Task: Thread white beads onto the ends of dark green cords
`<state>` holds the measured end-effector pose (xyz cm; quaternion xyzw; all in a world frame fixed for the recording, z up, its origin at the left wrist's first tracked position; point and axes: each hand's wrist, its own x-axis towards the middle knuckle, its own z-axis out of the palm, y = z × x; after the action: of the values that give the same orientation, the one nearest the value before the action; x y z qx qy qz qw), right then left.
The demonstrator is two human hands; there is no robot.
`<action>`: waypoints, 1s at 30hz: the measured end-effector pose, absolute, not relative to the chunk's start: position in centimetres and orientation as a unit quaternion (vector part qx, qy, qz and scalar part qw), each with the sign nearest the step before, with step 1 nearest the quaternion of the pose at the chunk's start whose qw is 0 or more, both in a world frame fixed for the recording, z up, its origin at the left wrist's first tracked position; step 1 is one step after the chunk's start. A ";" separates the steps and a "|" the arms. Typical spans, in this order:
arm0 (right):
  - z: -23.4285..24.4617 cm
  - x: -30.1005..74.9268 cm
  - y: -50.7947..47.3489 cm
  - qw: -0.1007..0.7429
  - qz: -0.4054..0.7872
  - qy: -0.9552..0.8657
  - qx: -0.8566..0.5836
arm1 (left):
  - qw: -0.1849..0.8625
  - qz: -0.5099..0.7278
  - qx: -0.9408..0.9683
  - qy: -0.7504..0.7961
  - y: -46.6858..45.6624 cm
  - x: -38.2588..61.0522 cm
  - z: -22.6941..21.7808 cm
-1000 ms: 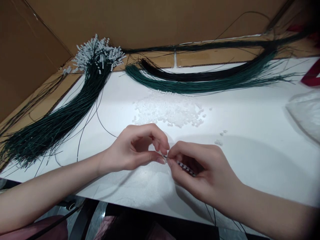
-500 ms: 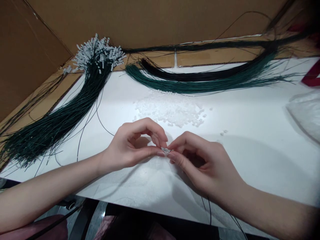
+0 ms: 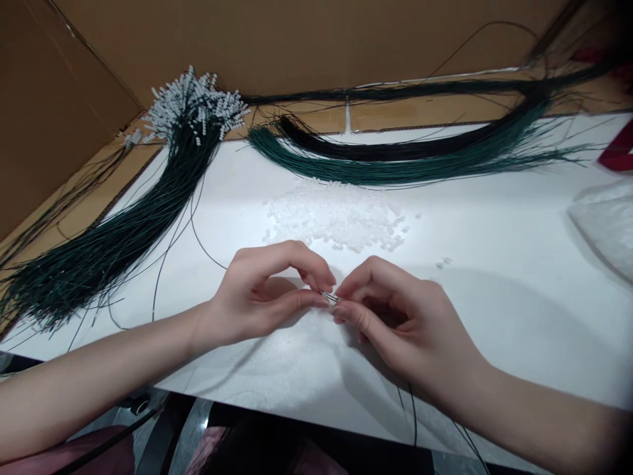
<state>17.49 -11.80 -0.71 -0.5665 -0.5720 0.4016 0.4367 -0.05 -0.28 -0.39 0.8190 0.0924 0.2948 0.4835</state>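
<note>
My left hand (image 3: 270, 293) and my right hand (image 3: 403, 323) meet fingertip to fingertip over the near middle of the white table (image 3: 494, 277). Between them sits a small clear plastic piece (image 3: 330, 297) on the end of a thin dark wire. The left thumb and forefinger pinch the piece. The right hand pinches the wire (image 3: 413, 415), which runs under the palm and off the near table edge. Just beyond the hands lies a loose heap of small clear plastic pieces (image 3: 336, 218).
A bundle of dark green wires with white tips (image 3: 148, 204) fans across the left. Green and black untipped wire bundles (image 3: 395, 161) curve along the back. A clear plastic bag (image 3: 606, 224) lies at the right edge. Brown cardboard walls (image 3: 297, 39) stand behind and left.
Both hands moved slightly away from me. The striped stretch of wire seen in my right palm a second ago is now hidden; the clear piece shows between the fingertips.
</note>
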 end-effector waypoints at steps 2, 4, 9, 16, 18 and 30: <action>-0.8 17.5 -11.9 0.436 0.404 -0.571 -0.566 | 0.473 0.292 0.827 0.085 -0.3 0.0 -0.5; -0.7 17.5 -12.0 0.436 0.407 -0.570 -0.565 | 0.469 0.290 0.830 0.083 -0.3 0.0 -0.6; -0.6 17.5 -12.1 0.432 0.412 -0.561 -0.573 | 0.474 0.294 0.825 0.089 -0.4 -0.1 -0.7; -0.7 17.5 -11.9 0.447 0.407 -0.555 -0.571 | 0.497 0.274 0.820 0.074 -0.4 -0.5 0.1; -0.6 17.4 -12.0 0.447 0.404 -0.558 -0.570 | 0.498 0.277 0.817 0.086 -0.3 -0.5 0.2; -0.5 17.2 -11.9 0.420 0.369 -0.597 -0.576 | 0.563 0.228 0.786 0.114 -0.7 -0.5 -0.4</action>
<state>17.23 -11.92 -0.49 -0.5761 -0.5965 0.3691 0.4196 -0.47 -0.72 -0.43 0.7860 0.1138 0.2277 0.5634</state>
